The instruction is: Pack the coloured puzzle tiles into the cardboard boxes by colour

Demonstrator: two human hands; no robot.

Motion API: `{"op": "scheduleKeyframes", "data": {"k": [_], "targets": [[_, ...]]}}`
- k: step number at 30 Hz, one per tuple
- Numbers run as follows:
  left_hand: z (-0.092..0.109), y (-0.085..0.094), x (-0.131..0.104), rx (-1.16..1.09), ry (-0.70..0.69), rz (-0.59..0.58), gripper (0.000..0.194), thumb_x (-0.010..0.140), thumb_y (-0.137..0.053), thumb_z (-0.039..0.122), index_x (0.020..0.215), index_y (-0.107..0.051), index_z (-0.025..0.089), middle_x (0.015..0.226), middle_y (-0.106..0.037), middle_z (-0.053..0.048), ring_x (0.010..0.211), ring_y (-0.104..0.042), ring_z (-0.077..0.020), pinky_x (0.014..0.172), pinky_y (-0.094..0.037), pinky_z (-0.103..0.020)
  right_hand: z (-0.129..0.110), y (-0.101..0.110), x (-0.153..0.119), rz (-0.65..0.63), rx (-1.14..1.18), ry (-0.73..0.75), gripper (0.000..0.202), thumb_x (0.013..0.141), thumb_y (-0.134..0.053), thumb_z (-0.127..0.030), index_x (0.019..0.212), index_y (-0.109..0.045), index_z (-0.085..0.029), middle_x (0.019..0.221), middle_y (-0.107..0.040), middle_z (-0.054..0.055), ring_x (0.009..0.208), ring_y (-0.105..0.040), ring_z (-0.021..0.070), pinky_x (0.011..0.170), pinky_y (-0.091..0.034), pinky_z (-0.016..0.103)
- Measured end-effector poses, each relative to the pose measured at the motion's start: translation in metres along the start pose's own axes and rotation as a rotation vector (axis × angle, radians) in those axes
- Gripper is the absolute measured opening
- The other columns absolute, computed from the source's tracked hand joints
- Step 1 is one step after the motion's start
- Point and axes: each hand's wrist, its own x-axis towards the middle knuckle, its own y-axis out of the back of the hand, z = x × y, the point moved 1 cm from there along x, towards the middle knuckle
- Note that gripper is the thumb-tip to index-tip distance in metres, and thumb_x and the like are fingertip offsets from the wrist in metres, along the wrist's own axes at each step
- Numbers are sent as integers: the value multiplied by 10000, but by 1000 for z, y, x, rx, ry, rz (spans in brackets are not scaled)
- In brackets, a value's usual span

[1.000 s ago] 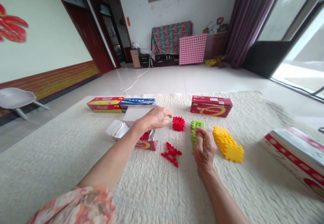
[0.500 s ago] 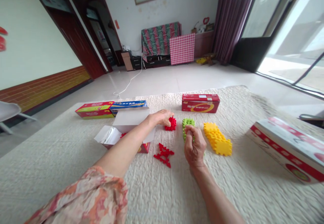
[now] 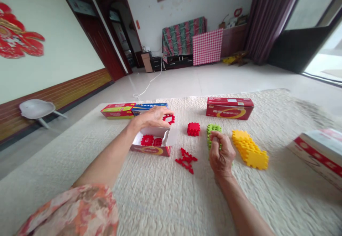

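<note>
My left hand [image 3: 155, 116] is closed on a red open-centred building piece [image 3: 169, 119], above the back edge of an open box [image 3: 151, 150]. Inside that box lie red toothed building pieces [image 3: 146, 140]. My right hand [image 3: 221, 152] is a loose fist over the near part of a row of green building pieces [image 3: 213, 127]; whatever its fingers hold is hidden. Between the hands sits a stack of red square pieces [image 3: 193, 129]. Nearer to me are red triangular pieces [image 3: 186, 160]. Yellow building pieces [image 3: 251, 150] lie overlapped in a row right of my right hand.
A closed red box [image 3: 229, 108] stands behind the green pieces. At the back left are a red-and-yellow box [image 3: 117, 110] and a blue box [image 3: 149, 108]. A white-and-red box [image 3: 317, 154] lies at the right. All rest on a cream quilted cover [image 3: 160, 197].
My left hand has left the red square stack and moved left over the open box, where it now holds a red piece. My right fist stays at the green pieces. The view has turned left.
</note>
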Motion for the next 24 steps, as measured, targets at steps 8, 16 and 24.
{"op": "scheduleKeyframes", "data": {"k": [8, 16, 24], "targets": [[-41, -27, -91, 33, 192, -135, 469, 707, -602, 292, 1168, -645, 216, 1127, -683, -57, 971, -618, -217, 853, -436, -299, 2, -2, -2, -9, -10, -31, 207, 898, -439, -222, 950, -634, -180, 812, -629, 31, 756, -602, 163, 729, -481, 317], [-58, -44, -89, 42, 244, -219, 489, 692, -615, 251, 1178, -642, 210, 1113, -702, -55, 963, -634, -212, 842, -456, -284, 2, -2, -2, -8, -5, -35, 211, 895, -439, -227, 941, -639, -176, 807, -631, 31, 746, -604, 162, 728, -479, 318], [-69, -54, -90, 67, 222, -174, 511, 693, -649, 235, 1203, -624, 214, 1256, -641, -81, 1125, -591, -248, 968, -421, -341, -1, -1, -1, -14, -10, -52, 216, 891, -432, -225, 937, -638, -180, 801, -635, 29, 736, -599, 158, 719, -479, 312]]}}
